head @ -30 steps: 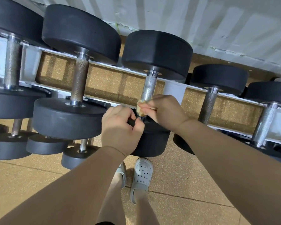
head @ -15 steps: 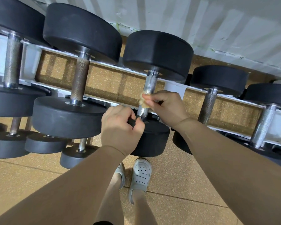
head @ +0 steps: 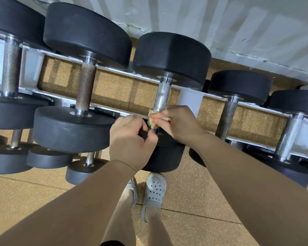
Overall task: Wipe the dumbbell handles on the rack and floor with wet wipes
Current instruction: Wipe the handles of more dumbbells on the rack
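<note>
— Two hands at the one dumbbell, is it?

— Yes, both at the near end of the middle dumbbell handle [head: 163, 96]. The right hand [head: 180, 124] is closed there, its fingers and thumb pinching a crumpled yellowish wipe [head: 152, 119] against the knurled steel, just where the handle meets the near head [head: 164, 157].

— And the other one?

— The left hand [head: 130, 139] sits just left of the handle's near end. Its fingers are curled in against the thumb, gripping the upper edge of that same near head.

— How does the handle itself lie?

— Across the white rack rails [head: 190, 101], running away from the person. The far head [head: 171, 59] is at its other end, toward the wall [head: 220, 23]. Beyond the wipe, the handle is bare and bright.

— What keeps it company?

— Left of the handle is a brown rusty handle [head: 85, 87] on a larger dumbbell. Right of it is a darker grey handle [head: 227, 118]. Lower down and left of the handle, smaller dumbbells [head: 48, 158] stand at floor level under the rack. A pair of pale clogs [head: 154, 190] stands on the cork-coloured floor [head: 194, 192] right below the handle's near head.
</note>
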`<state>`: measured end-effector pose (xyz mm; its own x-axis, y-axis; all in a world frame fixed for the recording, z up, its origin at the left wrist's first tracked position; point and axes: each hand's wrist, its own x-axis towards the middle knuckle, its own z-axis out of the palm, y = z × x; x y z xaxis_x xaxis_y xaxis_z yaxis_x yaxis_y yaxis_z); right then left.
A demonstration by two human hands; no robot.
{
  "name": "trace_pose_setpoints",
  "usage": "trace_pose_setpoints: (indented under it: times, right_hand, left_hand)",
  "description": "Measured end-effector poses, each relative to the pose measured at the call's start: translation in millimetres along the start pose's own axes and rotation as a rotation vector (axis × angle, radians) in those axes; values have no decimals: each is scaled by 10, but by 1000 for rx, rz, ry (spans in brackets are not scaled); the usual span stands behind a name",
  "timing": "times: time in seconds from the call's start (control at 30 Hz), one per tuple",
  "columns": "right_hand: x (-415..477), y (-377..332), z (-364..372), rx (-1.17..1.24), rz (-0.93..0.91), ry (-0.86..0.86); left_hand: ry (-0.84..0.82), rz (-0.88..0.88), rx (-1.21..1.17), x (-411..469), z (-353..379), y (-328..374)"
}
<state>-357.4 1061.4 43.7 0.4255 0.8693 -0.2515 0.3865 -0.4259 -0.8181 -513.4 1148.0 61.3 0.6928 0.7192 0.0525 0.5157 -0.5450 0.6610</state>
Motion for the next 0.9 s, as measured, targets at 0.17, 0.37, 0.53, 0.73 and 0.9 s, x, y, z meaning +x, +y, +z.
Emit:
trace_pose_setpoints:
  times: [0.17, 0.37, 0.53, 0.73, 0.9]
  right_hand:
    - [342, -101, -151, 16, 46, 269]
    - [153, -155, -76, -57, 28, 163]
    - [48, -183, -82, -237, -22, -40]
    - [353, -242, -106, -113, 32, 335]
    - [50, -180, -15, -217, -19, 3]
  left_hand:
    - [-16, -7, -23, -6, -17, -3]
    - [-7, 14, -9, -7, -4, -11]
    - [-17, -29, -24, 6, -14, -7]
    - [-41, -53, -57, 14, -44, 5]
    - [-39, -58, -64, 10, -76, 25]
